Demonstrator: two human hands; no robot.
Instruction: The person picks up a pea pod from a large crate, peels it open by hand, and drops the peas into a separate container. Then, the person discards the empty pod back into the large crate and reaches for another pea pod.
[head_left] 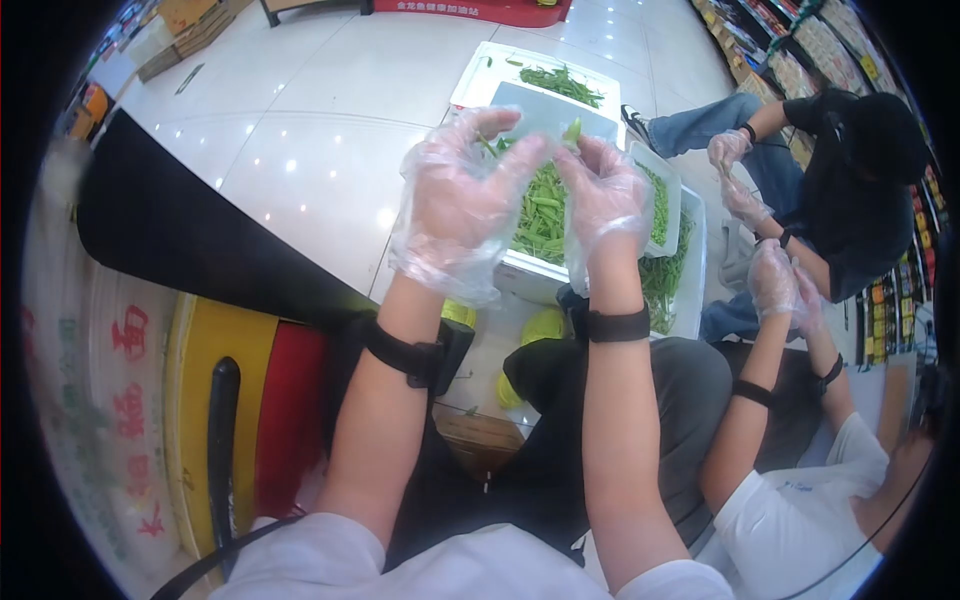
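My left hand [462,195], in a clear plastic glove, is raised over the foam boxes. Its thumb and forefinger are apart, with the thumb stretched toward my right hand and some green showing in the gap. Close beside it, my right hand [608,190], gloved the same way, pinches a light green pea pod [572,131] between thumb and fingers. Below both hands, a heap of green pods [542,215] fills a white foam box [537,270], partly hidden by my hands.
Farther back stands another white foam box [483,62] with green pods [562,84]. At right, a small tub [672,215] of shelled peas sits by a box of greens [662,285]. Two gloved people [850,190] sit at my right. A black panel [210,220] stands left.
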